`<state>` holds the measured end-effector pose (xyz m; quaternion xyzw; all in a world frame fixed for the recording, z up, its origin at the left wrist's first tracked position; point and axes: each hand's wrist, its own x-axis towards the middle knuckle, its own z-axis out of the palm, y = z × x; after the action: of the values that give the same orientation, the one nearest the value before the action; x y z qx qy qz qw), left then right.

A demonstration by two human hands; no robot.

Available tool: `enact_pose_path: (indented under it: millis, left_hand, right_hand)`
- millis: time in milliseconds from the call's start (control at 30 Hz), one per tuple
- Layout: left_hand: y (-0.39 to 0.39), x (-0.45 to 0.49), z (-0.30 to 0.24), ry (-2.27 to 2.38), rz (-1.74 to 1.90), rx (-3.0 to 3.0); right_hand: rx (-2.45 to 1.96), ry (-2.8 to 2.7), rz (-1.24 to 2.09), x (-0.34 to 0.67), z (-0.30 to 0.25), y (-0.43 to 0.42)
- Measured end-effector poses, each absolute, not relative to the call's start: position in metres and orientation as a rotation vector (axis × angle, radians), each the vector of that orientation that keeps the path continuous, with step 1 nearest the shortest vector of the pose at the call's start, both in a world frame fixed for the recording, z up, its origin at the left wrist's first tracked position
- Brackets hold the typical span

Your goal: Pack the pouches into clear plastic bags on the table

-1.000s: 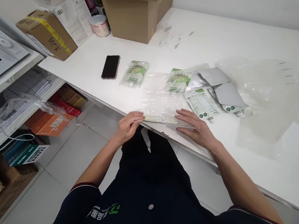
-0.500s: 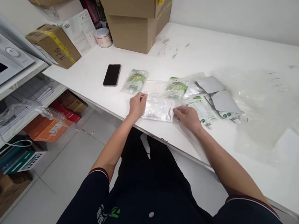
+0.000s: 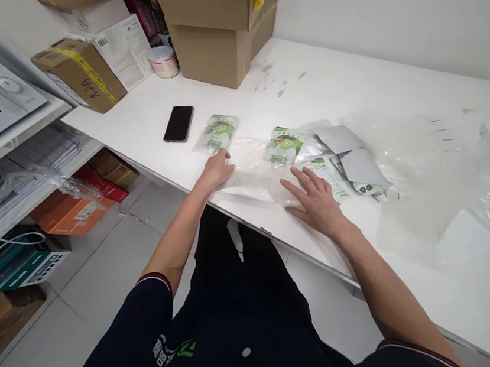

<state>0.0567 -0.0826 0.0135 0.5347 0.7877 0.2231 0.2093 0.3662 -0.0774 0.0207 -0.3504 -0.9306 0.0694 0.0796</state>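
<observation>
A clear plastic bag (image 3: pixel 247 181) lies flattened at the table's front edge, between my two hands. At its left side, my left hand (image 3: pixel 216 172) rests with the thumb apart from the bent fingers, touching the plastic. My right hand (image 3: pixel 316 201) is open, fingers spread over the bag's right end. Just beyond my left hand lies a green-and-white printed pouch (image 3: pixel 219 131) in clear wrap. A similar pouch (image 3: pixel 284 145) sits beyond the bag's right part. Silver-backed pouches (image 3: pixel 359 159) are piled to the right of it, past my right hand.
A black phone (image 3: pixel 179 123) lies at the left. Cardboard boxes (image 3: pixel 211 54), a taped box (image 3: pixel 82 74) and a round tub (image 3: pixel 164 62) stand at the back left. Large crumpled plastic sheeting (image 3: pixel 423 187) spreads across the right. A shelf with boxes is at lower left.
My right hand has gone from pinching the plastic to fingers spread above it. My left hand has shifted slightly left and loosened. The shiny bunched plastic between them now lies flatter.
</observation>
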Motion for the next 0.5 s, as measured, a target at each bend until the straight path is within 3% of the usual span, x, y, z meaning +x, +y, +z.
enact_pose_path:
  millis: [267, 500]
  left_hand:
    - [-0.125, 0.053, 0.025, 2.124, 0.436, 1.459]
    - [-0.174, 0.028, 0.036, 1.762, 0.431, 1.788]
  right_hand:
    - [-0.415, -2.755, 0.257, 0.344, -0.019, -0.068]
    - [-0.344, -2.623, 0.682, 0.349, -0.033, -0.068]
